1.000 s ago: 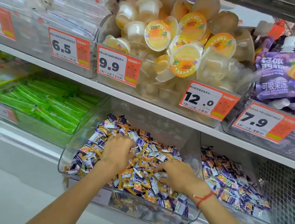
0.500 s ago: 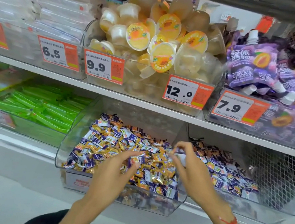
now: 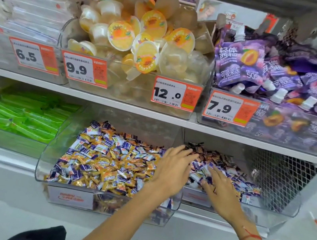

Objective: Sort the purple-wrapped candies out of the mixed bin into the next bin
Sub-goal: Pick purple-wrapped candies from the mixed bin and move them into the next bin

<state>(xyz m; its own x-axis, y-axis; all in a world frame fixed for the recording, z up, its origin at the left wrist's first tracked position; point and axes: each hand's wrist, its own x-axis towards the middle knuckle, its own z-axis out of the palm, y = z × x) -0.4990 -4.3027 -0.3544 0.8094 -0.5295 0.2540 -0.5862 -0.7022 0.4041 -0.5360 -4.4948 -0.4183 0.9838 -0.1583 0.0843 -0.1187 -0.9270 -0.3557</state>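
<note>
A clear mixed bin [image 3: 45,163] on the lower shelf holds a heap of purple-wrapped candies [image 3: 82,167] and orange-wrapped candies [image 3: 110,176]. To its right stands the adjoining clear bin [image 3: 285,208] with mostly purple-and-white candies [image 3: 245,185]. My left hand [image 3: 172,170] stretches flat over the divide between the two bins, fingers straight and pointing right. My right hand [image 3: 220,185] lies spread, palm down, on the candies in the right bin. No candy shows in either hand.
A bin of green packets [image 3: 22,116] sits left of the mixed bin. Above, the upper shelf [image 3: 154,116] carries jelly cups [image 3: 145,40], purple pouches [image 3: 287,74] and price tags. A wire mesh panel [image 3: 276,175] closes the right side. White floor lies below.
Both hands left the mixed bin and moved right. The left hand went from picking in the heap to reaching across the divide; the right hand opened flat over the right bin.
</note>
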